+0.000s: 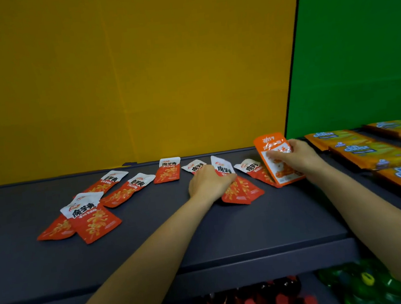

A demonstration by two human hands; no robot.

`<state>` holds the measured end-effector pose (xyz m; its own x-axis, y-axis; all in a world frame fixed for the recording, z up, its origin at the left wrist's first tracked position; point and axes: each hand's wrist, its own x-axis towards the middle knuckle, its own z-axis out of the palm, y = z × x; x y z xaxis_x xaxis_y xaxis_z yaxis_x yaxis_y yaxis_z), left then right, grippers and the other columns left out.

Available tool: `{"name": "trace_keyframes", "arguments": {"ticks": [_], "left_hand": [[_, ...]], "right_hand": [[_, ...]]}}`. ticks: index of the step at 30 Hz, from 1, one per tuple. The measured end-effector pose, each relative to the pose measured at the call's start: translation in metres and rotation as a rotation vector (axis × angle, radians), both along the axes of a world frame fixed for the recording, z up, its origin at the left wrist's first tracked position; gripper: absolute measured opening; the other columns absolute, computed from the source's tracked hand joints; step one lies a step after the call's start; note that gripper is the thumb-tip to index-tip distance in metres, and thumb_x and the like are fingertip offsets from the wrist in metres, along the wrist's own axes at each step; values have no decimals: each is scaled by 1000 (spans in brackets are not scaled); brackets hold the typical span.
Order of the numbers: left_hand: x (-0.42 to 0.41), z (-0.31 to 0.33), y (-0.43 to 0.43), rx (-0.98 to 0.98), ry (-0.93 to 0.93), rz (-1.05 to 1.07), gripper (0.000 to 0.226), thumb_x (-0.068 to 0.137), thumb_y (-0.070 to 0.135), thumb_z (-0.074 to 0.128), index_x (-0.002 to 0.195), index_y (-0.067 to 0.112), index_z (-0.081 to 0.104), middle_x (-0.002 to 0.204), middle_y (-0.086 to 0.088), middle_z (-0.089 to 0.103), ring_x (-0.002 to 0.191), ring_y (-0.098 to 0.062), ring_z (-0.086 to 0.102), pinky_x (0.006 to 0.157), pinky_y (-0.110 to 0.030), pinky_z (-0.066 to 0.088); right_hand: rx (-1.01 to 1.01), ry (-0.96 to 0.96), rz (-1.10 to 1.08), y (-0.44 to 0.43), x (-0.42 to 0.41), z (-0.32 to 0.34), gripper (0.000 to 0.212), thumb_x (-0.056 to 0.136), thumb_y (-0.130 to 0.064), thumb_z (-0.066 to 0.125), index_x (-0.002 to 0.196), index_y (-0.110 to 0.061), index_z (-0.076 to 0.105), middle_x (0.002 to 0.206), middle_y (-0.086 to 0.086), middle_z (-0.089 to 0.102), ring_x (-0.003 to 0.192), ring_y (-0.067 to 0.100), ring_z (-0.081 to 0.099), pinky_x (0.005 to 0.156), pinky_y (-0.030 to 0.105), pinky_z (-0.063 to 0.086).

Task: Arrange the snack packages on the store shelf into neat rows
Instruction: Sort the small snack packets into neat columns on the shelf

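Holding the orange packet (275, 158) tilted up at the right end of the shelf (203, 238), my right hand (299, 157) curls round its edge. I judge it the odd one out, lifted clear of the reds. My left hand (207, 183) grips a red packet (238, 190) mid-shelf, probably to straighten it. The other red packets (92, 217) lie scattered and askew to the left, with cheese packs (367, 151) off to the right.

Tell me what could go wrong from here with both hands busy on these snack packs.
1. The right hand holds an orange packet tilted over the right-end red packet. Lowering it could shove that one crooked or mix the two kinds.
2. The left hand grips the middle red packet close to its neighbours, so pulling it may drag them.
3. The overlapped pair at front left could be overlooked.
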<state>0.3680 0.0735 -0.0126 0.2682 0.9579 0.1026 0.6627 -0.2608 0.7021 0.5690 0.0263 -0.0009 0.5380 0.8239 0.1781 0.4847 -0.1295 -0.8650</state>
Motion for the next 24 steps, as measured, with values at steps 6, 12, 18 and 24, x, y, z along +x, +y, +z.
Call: {"name": "trace_keyframes", "arguments": {"ticks": [6,12,18,24], "left_hand": [[3,0,-1,74,232,74,90,66,65,66,127,4,41,134,-11,49,124,-29,45,95,-39,40],[12,10,1,-168,-20,79,108,60,40,84,138,-3,21,131,-13,52,120,-29,51,101,-41,43],[3,8,1,-289,-356,-5,26,63,15,84,71,12,60,73,-3,66,51,-6,63,48,-16,50],[-5,10,-3,-405,-633,-21,19,82,7,64,100,4,59,76,-8,66,63,-16,62,59,-26,52]], "right_hand": [[-226,-271,60,2,-4,-1,39,78,-41,69,101,-10,60,110,12,66,100,28,61,84,36,47],[-297,-287,120,3,-13,1,47,77,-42,70,107,-8,59,114,11,65,104,28,61,92,40,49],[-274,-122,172,2,-5,0,41,73,-35,75,102,-10,59,105,9,67,92,25,64,80,34,49],[-134,141,222,-11,-11,3,19,73,-21,77,76,-19,58,73,-2,66,59,10,63,51,21,44]]}}
